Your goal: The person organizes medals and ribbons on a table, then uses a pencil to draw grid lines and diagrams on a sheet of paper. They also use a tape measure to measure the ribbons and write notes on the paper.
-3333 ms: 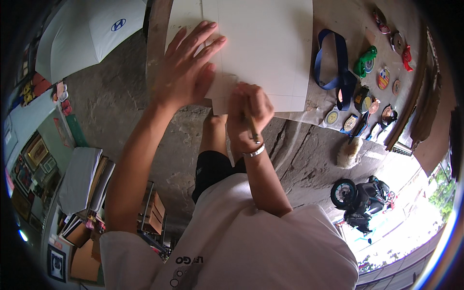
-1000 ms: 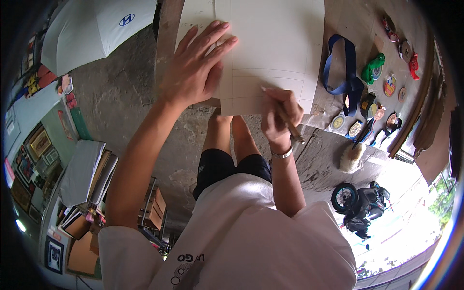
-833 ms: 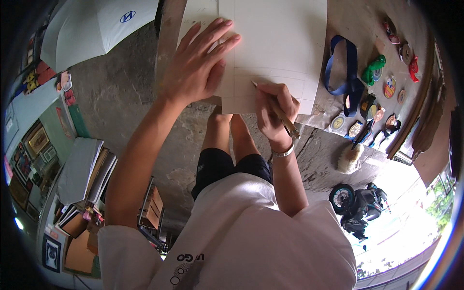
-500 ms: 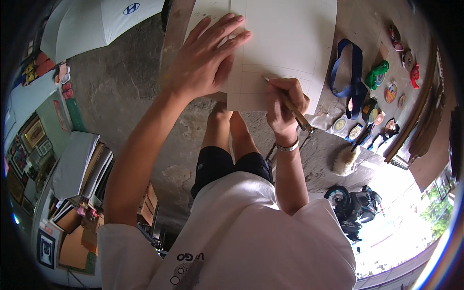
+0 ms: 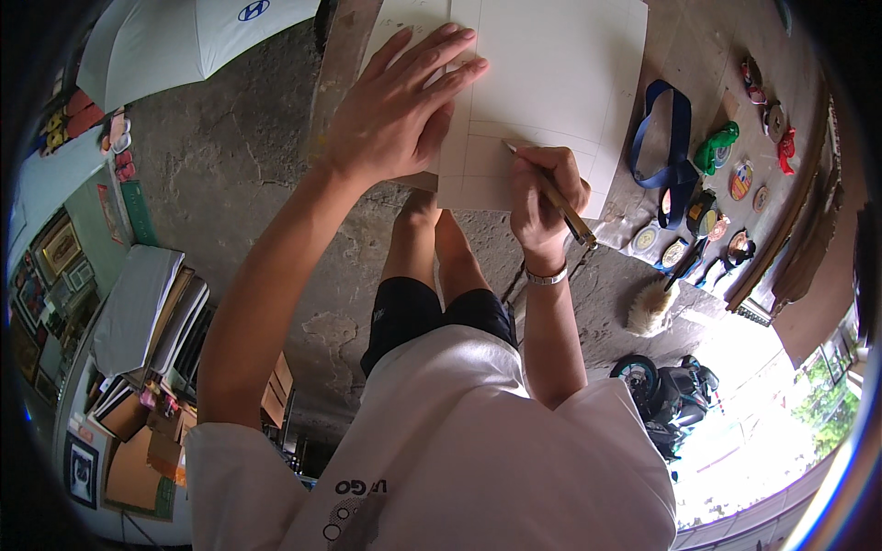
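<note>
A large white sheet of paper point(image 5: 551, 73) with faint ruled lines lies on the table at the top. Flat on its left part rests my left hand point(image 5: 404, 106), fingers stretched out and slightly apart, holding nothing. My right hand point(image 5: 547, 193) is closed round a slim wooden-coloured pencil point(image 5: 568, 213), its tip touching or just above the lower middle of the sheet, near a ruled line. The pencil's back end slants down to the right past the hand. Under my left hand lies another pale sheet point(image 5: 390, 28), partly covered.
Right of the paper lie a blue ribbon point(image 5: 680, 119), a green ribbon bundle point(image 5: 717, 147) and several medals point(image 5: 741, 181). A white umbrella point(image 5: 184, 46) stands at upper left. Stacked boards point(image 5: 138, 312) are at left. A small furry animal point(image 5: 650, 308) and a motorcycle point(image 5: 675, 390) are at lower right.
The view has shifted slightly, so paper and left hand appear a little further right. Both hands keep the same poses, and the pencil stays in my right hand.
</note>
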Available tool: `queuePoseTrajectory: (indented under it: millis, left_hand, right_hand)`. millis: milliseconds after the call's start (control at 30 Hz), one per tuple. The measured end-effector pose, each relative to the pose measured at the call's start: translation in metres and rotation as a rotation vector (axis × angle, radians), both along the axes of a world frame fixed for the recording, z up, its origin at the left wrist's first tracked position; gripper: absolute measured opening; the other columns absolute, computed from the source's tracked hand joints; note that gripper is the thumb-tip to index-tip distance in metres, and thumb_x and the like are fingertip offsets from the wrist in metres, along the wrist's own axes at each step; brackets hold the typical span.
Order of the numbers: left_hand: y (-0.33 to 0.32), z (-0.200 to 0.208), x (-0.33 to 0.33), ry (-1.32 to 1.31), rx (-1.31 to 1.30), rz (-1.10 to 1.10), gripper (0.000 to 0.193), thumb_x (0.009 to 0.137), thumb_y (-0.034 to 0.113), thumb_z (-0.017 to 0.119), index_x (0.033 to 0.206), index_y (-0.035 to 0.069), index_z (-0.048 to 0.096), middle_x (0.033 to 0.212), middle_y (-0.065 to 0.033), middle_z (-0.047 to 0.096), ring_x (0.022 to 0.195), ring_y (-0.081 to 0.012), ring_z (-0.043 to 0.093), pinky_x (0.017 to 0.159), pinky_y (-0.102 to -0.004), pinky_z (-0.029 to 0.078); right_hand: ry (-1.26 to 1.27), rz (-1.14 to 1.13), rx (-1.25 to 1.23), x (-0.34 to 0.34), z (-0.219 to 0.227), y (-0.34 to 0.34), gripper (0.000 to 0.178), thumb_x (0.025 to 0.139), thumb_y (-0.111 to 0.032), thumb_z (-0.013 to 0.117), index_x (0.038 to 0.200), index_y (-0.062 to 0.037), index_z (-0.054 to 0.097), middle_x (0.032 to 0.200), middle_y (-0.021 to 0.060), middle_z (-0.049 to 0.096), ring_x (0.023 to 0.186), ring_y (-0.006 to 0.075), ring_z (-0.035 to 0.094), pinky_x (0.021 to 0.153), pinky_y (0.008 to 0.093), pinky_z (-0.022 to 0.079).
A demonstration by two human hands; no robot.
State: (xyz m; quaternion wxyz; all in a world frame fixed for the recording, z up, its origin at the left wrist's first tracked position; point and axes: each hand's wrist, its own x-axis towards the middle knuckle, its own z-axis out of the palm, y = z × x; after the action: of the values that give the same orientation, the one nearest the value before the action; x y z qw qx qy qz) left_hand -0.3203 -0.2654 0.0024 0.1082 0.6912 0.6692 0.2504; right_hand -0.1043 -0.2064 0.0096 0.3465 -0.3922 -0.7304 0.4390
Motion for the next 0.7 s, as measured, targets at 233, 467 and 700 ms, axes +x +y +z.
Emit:
queuePoseTrajectory:
  millis: [233, 467, 700]
  left_hand:
    - [0.0013, 0.0005, 0.0009, -0.009, 0.008, -0.005, 0.062, 0.089, 0.01, 0.056, 0.15, 0.023, 0.049, 0.159, -0.0041, 0.042, 0.147, -0.0232, 0.04, 0.122, -0.0519, 0.029]
    - [0.0012, 0.001, 0.0011, 0.012, -0.009, -0.003, 0.061, 0.091, 0.01, 0.054, 0.15, 0.022, 0.049, 0.158, -0.005, 0.042, 0.146, -0.0236, 0.04, 0.122, -0.0525, 0.03]
    - [0.0017, 0.0005, 0.0014, 0.001, 0.017, -0.004, 0.06, 0.09, 0.011, 0.055, 0.149, 0.022, 0.05, 0.158, -0.0048, 0.043, 0.146, -0.0238, 0.041, 0.12, -0.0533, 0.032]
  right_hand:
    - [-0.006, 0.001, 0.001, 0.0012, 0.0, 0.0001, 0.005, 0.081, 0.003, 0.066, 0.084, -0.0006, 0.063, 0.071, 0.0091, 0.066, 0.056, 0.0165, 0.063, 0.055, 0.0266, 0.049]
    - [-0.017, -0.007, -0.032, 0.0039, 0.0016, -0.0006, 0.005, 0.081, 0.002, 0.065, 0.086, -0.0004, 0.064, 0.071, 0.0095, 0.066, 0.056, 0.0172, 0.063, 0.056, 0.0268, 0.049]
    - [-0.046, -0.006, -0.014, 0.0033, 0.003, 0.0003, 0.005, 0.081, 0.002, 0.065, 0.086, -0.0006, 0.064, 0.071, 0.0099, 0.066, 0.056, 0.0176, 0.064, 0.056, 0.0276, 0.05]
